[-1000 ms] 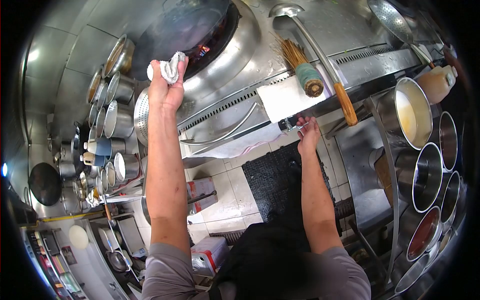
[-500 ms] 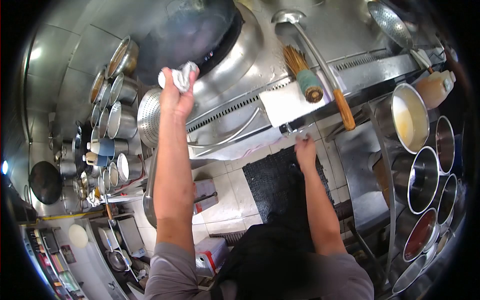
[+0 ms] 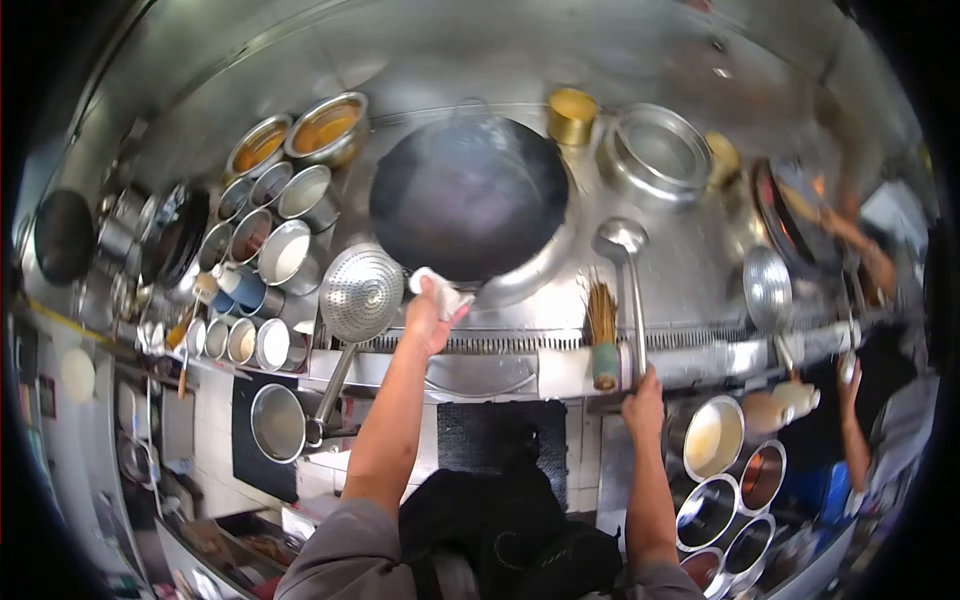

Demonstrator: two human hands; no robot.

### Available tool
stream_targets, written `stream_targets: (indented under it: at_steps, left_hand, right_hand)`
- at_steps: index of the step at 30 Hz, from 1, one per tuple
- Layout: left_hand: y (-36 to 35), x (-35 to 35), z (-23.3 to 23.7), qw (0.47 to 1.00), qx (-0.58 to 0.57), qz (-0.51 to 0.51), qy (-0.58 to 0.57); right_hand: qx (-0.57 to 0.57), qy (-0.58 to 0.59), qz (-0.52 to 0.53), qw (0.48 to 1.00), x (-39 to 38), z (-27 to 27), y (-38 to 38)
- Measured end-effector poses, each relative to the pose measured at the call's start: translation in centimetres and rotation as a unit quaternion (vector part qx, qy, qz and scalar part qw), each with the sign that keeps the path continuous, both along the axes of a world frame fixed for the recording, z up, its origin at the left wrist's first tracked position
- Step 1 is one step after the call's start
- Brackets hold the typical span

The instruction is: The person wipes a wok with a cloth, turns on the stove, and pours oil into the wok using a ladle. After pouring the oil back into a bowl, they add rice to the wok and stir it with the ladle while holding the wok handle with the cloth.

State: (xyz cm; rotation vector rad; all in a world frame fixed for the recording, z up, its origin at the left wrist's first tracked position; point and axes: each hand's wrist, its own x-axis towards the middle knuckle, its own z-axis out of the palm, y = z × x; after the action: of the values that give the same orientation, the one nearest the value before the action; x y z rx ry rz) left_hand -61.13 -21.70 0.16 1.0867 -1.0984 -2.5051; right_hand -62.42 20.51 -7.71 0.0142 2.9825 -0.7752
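Note:
My left hand (image 3: 430,325) is closed around a folded white cloth (image 3: 447,295), pressed at the near rim of a large dark wok (image 3: 465,200). The wok sits on the round steel burner ring, with a hazy sheen inside it. Just left of this hand lies a perforated strainer (image 3: 362,292), its handle pointing toward me. My right hand (image 3: 645,405) is wrapped round the handle end of a steel ladle (image 3: 638,300). The ladle's bowl rests on the steel counter, right of the wok. Beside its handle is a bamboo brush (image 3: 603,335) with a green-wrapped grip.
Several seasoning containers (image 3: 288,250) crowd the left side. A steel pot (image 3: 660,155) and a brass-coloured container (image 3: 572,115) stand at the back. Several pots (image 3: 714,440) are at lower right. A co-worker's arm (image 3: 860,250) reaches over another wok (image 3: 785,220) at far right.
My view has lifted, showing the whole wok. My right hand has gone from below the counter edge to the ladle's handle and closed on it. My left hand still holds the cloth at the wok.

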Motion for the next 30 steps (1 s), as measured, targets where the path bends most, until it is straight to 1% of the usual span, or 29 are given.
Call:
stream_targets:
  at_steps: [1,2,3,4,5,6,7,8,9,10,11,12,13,14,15,16,17,18,19,20,21,22,23,24,26,27,28,29,30]
  left_hand:
    - [-1.1,-0.3,-2.1,0.999,0.016,-0.024,0.032]
    - [-0.9,-0.6,-1.3,0.999,0.002,-0.048,0.012]
    - [-0.5,-0.8,-1.5,0.998,-0.007,-0.054,0.023]
    - [0.0,-0.8,-0.5,0.999,0.004,-0.050,0.017]
    - [0.0,-1.1,-1.0,0.998,-0.011,-0.061,0.008]
    - [-0.3,-1.4,-1.6,0.998,0.032,-0.049,0.022]
    - [-0.9,-1.7,-2.7,0.995,0.076,-0.056,0.030]
    - [-1.2,-1.9,-4.3,0.990,0.113,-0.054,0.065]
    - [-1.1,-2.1,-4.4,0.984,0.158,-0.043,0.073]
    - [-0.8,-2.2,-3.8,0.983,0.166,-0.031,0.065]
    - [-0.5,-2.4,-3.8,0.983,0.170,-0.013,0.066]
    - [-0.3,-2.5,-3.5,0.984,0.165,0.007,0.074]
    - [-0.4,-2.8,-4.2,0.980,0.185,-0.003,0.073]
    - [-0.4,-3.0,-5.2,0.976,0.206,-0.013,0.069]
    - [-0.4,-3.0,-5.9,0.974,0.213,-0.037,0.068]
    - [-0.7,-3.2,-6.2,0.972,0.215,-0.062,0.069]
    - [-0.5,-3.1,-5.9,0.973,0.220,-0.045,0.061]
    - [-0.8,-3.1,-5.4,0.974,0.216,-0.058,0.042]
    - [-0.7,-3.3,-5.9,0.976,0.203,-0.063,0.050]
    - [-0.6,-3.2,-6.5,0.978,0.192,-0.066,0.056]
    - [-1.1,-3.0,-6.6,0.971,0.208,-0.103,0.066]
    - [-1.6,-2.9,-6.6,0.962,0.223,-0.139,0.078]
    - [-1.5,-3.0,-6.5,0.961,0.235,-0.136,0.051]
    - [-1.9,-2.8,-5.9,0.961,0.235,-0.134,0.052]
    - [-2.3,-2.4,-5.0,0.957,0.230,-0.171,0.040]
    - [-2.6,-2.5,-5.5,0.949,0.244,-0.195,0.035]
    - [-2.5,-2.6,-6.2,0.948,0.246,-0.197,0.035]
    - [-2.2,-2.9,-6.8,0.949,0.241,-0.199,0.030]
    - [-2.1,-3.0,-7.0,0.951,0.236,-0.201,0.025]
  right_hand:
    - [-0.028,0.062,0.014,0.998,-1.3,-1.2,0.9]
    - [-0.085,-0.011,-0.021,0.996,-1.8,2.8,0.0]
    - [-0.114,-0.026,-0.002,0.993,-2.5,4.1,0.1]
    - [-0.119,0.026,0.024,0.992,-3.1,4.7,-0.5]
    - [-0.181,-0.024,0.021,0.983,-4.2,2.7,0.0]
    - [-0.248,-0.060,-0.008,0.967,-3.7,6.9,-3.4]
    - [-0.292,-0.077,0.028,0.953,-4.2,9.8,-6.5]
    - [-0.334,-0.095,0.061,0.936,-4.7,11.8,-9.6]
    - [-0.379,-0.113,0.101,0.913,-5.6,13.5,-13.4]
    - [-0.423,-0.129,0.140,0.886,-6.9,15.2,-17.6]
    - [-0.388,-0.124,0.183,0.895,-8.3,16.9,-21.9]
    - [-0.423,-0.146,0.187,0.874,-9.0,19.8,-27.3]
    - [-0.445,-0.163,0.249,0.845,-10.8,20.5,-31.7]
    - [-0.450,-0.201,0.263,0.830,-11.8,22.3,-36.6]
    - [-0.439,-0.224,0.265,0.829,-12.7,23.1,-41.1]
    - [-0.431,-0.244,0.269,0.826,-13.8,23.4,-45.5]
    - [-0.423,-0.243,0.282,0.826,-15.0,23.1,-49.6]
    - [-0.416,-0.243,0.292,0.826,-16.1,22.6,-53.1]
    - [-0.419,-0.239,0.295,0.825,-17.3,22.3,-56.4]
    - [-0.379,-0.240,0.302,0.841,-18.3,22.0,-59.3]
    - [-0.337,-0.241,0.309,0.856,-18.8,21.7,-61.5]
    - [-0.339,-0.239,0.311,0.855,-19.1,21.8,-63.2]
    - [-0.323,-0.246,0.306,0.861,-19.2,21.7,-64.7]
    - [-0.306,-0.254,0.300,0.867,-19.2,21.7,-66.0]
    - [-0.302,-0.257,0.301,0.868,-19.4,21.5,-67.6]
    - [-0.279,-0.270,0.289,0.875,-19.1,22.0,-68.2]
    - [-0.255,-0.283,0.276,0.883,-19.0,22.3,-68.7]
    - [-0.254,-0.282,0.273,0.884,-19.1,22.2,-69.3]
    - [-0.287,-0.317,0.264,0.865,-19.4,21.8,-70.0]
